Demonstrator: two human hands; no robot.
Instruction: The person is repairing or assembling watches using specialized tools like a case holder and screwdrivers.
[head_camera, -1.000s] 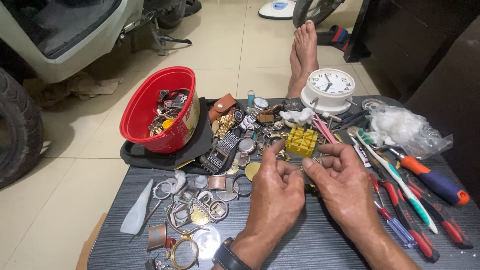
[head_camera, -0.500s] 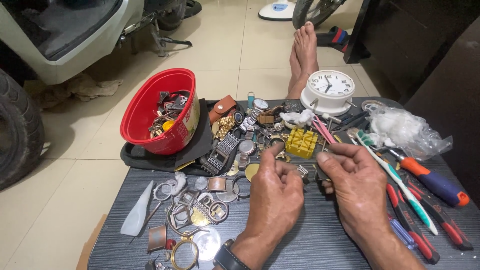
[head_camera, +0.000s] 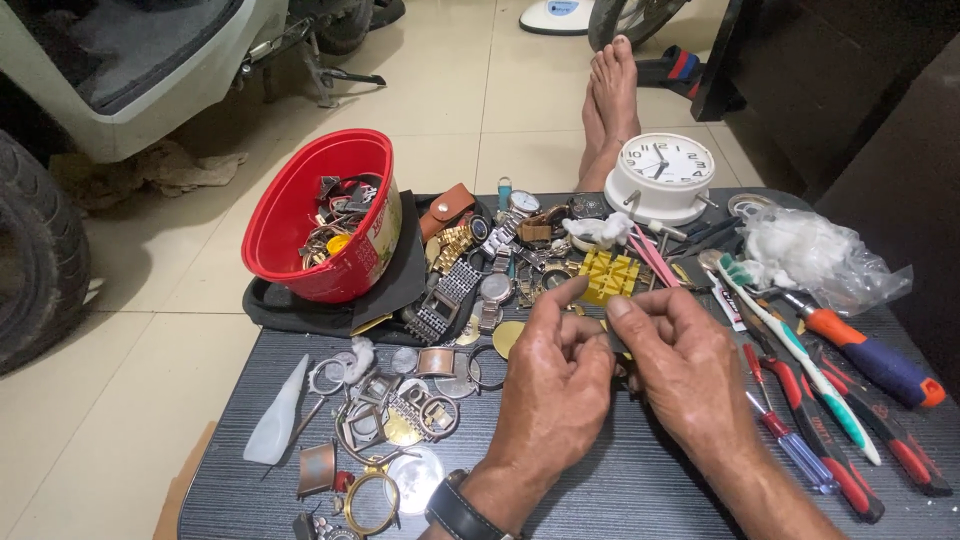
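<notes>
My left hand (head_camera: 553, 385) and my right hand (head_camera: 683, 368) meet over the middle of a dark table (head_camera: 620, 480), fingertips pinched together around a small part that the fingers hide. A black watch sits on my left wrist (head_camera: 455, 510). Just beyond the fingertips lie a yellow ridged block (head_camera: 610, 275) and a heap of watch bands and cases (head_camera: 480, 265). Loose watch cases, rings and bezels (head_camera: 395, 415) are spread left of my left hand.
A red bowl (head_camera: 285, 215) of parts leans on a black tray at the table's far left. A white alarm clock (head_camera: 662, 172), a crumpled plastic bag (head_camera: 815, 255), a toothbrush (head_camera: 790, 350) and red-handled screwdrivers and pliers (head_camera: 830, 450) lie right. Bare feet (head_camera: 612, 95) rest beyond.
My hands have drawn closer together, and the fingertips now pinch tightly in front of the yellow block. Nothing else on the table has moved.
</notes>
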